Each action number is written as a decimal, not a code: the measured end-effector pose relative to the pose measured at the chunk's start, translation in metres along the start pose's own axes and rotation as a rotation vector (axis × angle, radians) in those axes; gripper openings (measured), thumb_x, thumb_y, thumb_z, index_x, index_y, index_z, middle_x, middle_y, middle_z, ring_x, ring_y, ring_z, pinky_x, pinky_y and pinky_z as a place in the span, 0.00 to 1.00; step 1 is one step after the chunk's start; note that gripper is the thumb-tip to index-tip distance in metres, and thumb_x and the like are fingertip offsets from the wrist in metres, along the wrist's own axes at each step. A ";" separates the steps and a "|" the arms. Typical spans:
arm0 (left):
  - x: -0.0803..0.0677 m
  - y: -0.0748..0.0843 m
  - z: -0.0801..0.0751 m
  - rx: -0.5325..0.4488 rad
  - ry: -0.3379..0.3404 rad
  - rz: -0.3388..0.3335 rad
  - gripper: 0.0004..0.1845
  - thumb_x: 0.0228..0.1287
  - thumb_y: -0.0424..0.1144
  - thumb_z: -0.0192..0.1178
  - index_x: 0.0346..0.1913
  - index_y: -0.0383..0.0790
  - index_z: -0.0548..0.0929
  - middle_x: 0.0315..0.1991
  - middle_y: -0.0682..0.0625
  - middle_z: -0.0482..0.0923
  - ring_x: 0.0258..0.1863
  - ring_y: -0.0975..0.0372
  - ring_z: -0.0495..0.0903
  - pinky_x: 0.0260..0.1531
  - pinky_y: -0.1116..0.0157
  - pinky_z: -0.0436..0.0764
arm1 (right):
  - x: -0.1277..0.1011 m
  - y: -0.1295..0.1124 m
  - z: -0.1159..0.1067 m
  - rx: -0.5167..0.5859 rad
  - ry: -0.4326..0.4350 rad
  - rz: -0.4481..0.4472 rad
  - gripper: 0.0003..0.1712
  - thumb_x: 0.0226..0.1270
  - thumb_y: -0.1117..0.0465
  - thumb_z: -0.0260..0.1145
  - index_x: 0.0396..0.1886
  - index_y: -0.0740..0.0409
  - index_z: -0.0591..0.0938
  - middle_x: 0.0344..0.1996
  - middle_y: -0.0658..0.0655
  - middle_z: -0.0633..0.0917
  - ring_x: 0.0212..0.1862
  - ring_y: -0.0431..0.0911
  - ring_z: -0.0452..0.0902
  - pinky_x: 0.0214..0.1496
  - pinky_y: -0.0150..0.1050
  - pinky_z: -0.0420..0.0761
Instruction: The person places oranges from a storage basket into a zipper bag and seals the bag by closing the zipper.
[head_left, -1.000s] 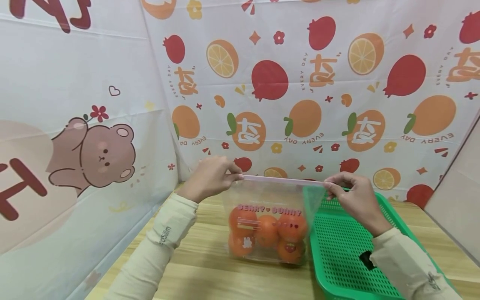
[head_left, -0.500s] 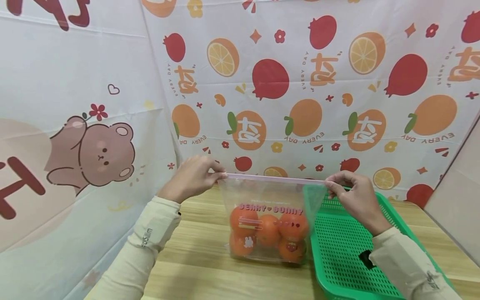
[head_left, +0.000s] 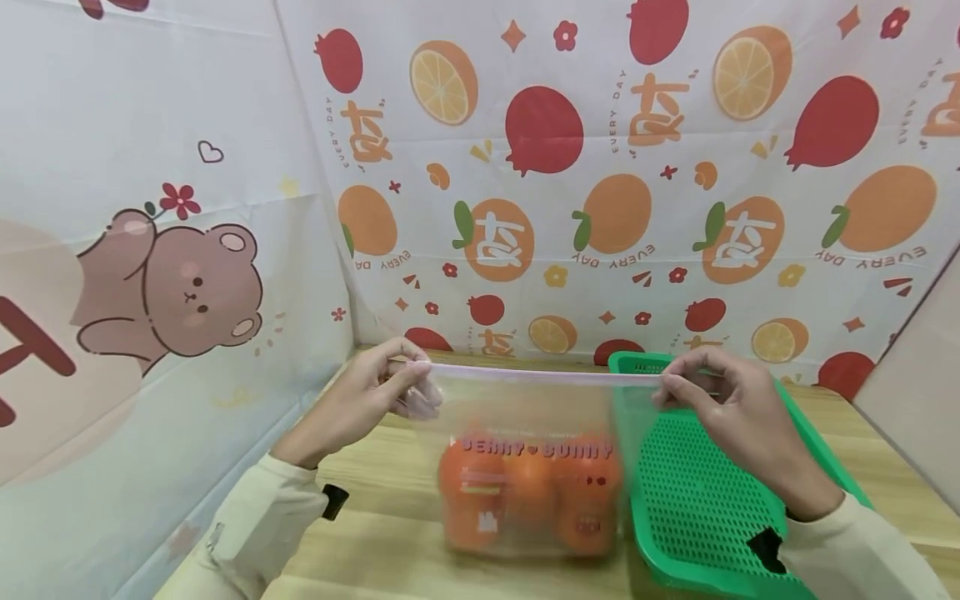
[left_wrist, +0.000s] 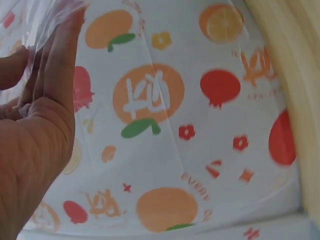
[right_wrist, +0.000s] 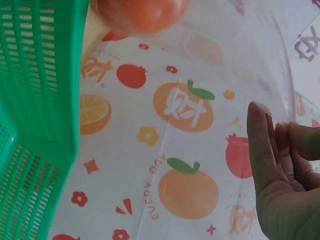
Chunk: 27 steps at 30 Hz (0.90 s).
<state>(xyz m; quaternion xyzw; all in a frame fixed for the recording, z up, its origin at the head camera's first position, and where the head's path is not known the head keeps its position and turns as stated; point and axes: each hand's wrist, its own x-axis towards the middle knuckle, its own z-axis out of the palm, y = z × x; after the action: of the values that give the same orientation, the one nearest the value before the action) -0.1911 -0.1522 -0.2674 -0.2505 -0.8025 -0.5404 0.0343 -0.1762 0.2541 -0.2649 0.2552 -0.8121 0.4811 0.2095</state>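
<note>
A clear zip bag with a pink top strip and "BERRY BUNNY" lettering hangs upright between my hands in the head view. Several oranges fill its lower part, slightly blurred. At the top left corner my left hand pinches the bag, whose crumpled film shows by the fingers. The opposite top corner is pinched between thumb and fingers of my right hand. In the left wrist view, clear film lies between thumb and fingers. One orange shows through the bag in the right wrist view.
A green plastic basket stands right of the bag, under my right forearm. Wood-grain tabletop lies beneath. A fruit-print cloth hangs behind, and a bear-print cloth closes off the left side.
My left hand has slid left along the strip to the bag's corner. Both hands have drawn the bag with the oranges closer to me. The head view has tilted down slightly.
</note>
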 end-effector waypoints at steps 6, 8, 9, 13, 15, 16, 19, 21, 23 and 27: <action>0.007 -0.020 0.007 -0.097 0.019 -0.109 0.10 0.79 0.36 0.53 0.49 0.28 0.76 0.31 0.35 0.83 0.24 0.52 0.86 0.28 0.54 0.87 | 0.005 0.014 0.006 0.078 -0.126 0.187 0.09 0.74 0.66 0.64 0.44 0.71 0.79 0.31 0.62 0.86 0.32 0.48 0.88 0.40 0.38 0.86; 0.014 -0.032 0.011 -0.090 0.046 -0.162 0.11 0.79 0.36 0.53 0.50 0.28 0.76 0.30 0.37 0.82 0.22 0.53 0.85 0.27 0.56 0.86 | 0.012 0.023 0.012 0.079 -0.159 0.240 0.10 0.74 0.65 0.64 0.45 0.71 0.79 0.32 0.63 0.86 0.32 0.49 0.88 0.40 0.38 0.86; 0.017 -0.039 0.012 -0.083 0.063 -0.188 0.12 0.78 0.36 0.54 0.50 0.28 0.76 0.30 0.38 0.82 0.22 0.55 0.85 0.27 0.57 0.86 | 0.017 0.029 0.015 0.072 -0.175 0.260 0.10 0.74 0.65 0.64 0.45 0.71 0.79 0.32 0.63 0.85 0.32 0.49 0.88 0.40 0.39 0.86; 0.035 -0.070 0.019 -0.044 0.113 -0.266 0.13 0.78 0.36 0.54 0.53 0.27 0.76 0.29 0.42 0.80 0.20 0.58 0.82 0.25 0.60 0.85 | 0.036 0.057 0.029 -0.037 -0.264 0.289 0.07 0.74 0.67 0.63 0.43 0.70 0.80 0.33 0.62 0.84 0.31 0.50 0.86 0.37 0.40 0.86; 0.045 -0.088 0.023 -0.043 0.124 -0.303 0.13 0.78 0.36 0.54 0.54 0.27 0.76 0.30 0.41 0.80 0.19 0.59 0.82 0.24 0.61 0.85 | 0.046 0.072 0.037 -0.135 -0.311 0.263 0.05 0.73 0.68 0.63 0.41 0.68 0.81 0.33 0.60 0.83 0.32 0.49 0.83 0.37 0.41 0.85; 0.050 -0.096 0.025 -0.046 0.129 -0.318 0.13 0.78 0.36 0.54 0.54 0.27 0.76 0.30 0.41 0.80 0.19 0.60 0.81 0.23 0.62 0.85 | 0.050 0.078 0.041 -0.199 -0.332 0.243 0.04 0.73 0.68 0.63 0.40 0.67 0.82 0.33 0.59 0.83 0.33 0.48 0.81 0.38 0.41 0.84; 0.064 -0.121 0.032 -0.057 0.131 -0.362 0.14 0.78 0.35 0.53 0.55 0.25 0.76 0.30 0.41 0.81 0.19 0.62 0.80 0.22 0.64 0.83 | 0.058 0.094 0.052 -0.398 -0.362 0.165 0.03 0.70 0.68 0.65 0.34 0.63 0.83 0.36 0.57 0.80 0.40 0.52 0.73 0.43 0.47 0.78; 0.073 -0.135 0.037 -0.056 0.146 -0.390 0.14 0.78 0.34 0.52 0.55 0.25 0.77 0.31 0.41 0.81 0.19 0.62 0.78 0.21 0.64 0.82 | 0.062 0.101 0.057 -0.508 -0.360 0.133 0.05 0.68 0.68 0.66 0.31 0.59 0.83 0.39 0.58 0.78 0.45 0.55 0.69 0.48 0.52 0.74; 0.081 -0.147 0.041 -0.020 0.163 -0.413 0.13 0.78 0.34 0.52 0.55 0.26 0.77 0.32 0.41 0.80 0.21 0.62 0.78 0.22 0.65 0.82 | 0.067 0.107 0.062 -0.588 -0.363 0.109 0.08 0.66 0.69 0.66 0.26 0.57 0.82 0.42 0.60 0.76 0.49 0.58 0.66 0.52 0.56 0.70; 0.098 -0.163 0.049 0.119 0.177 -0.432 0.10 0.77 0.34 0.53 0.51 0.29 0.79 0.35 0.42 0.81 0.28 0.58 0.80 0.28 0.62 0.82 | 0.078 0.117 0.069 -0.715 -0.418 0.093 0.15 0.63 0.69 0.64 0.17 0.54 0.77 0.42 0.61 0.74 0.48 0.60 0.62 0.53 0.57 0.65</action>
<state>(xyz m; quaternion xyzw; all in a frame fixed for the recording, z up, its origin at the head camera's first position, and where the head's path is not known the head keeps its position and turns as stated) -0.3375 -0.1201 -0.3940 -0.0219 -0.8617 -0.5069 0.0029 -0.3158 0.2240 -0.3287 0.2215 -0.9637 0.1156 0.0936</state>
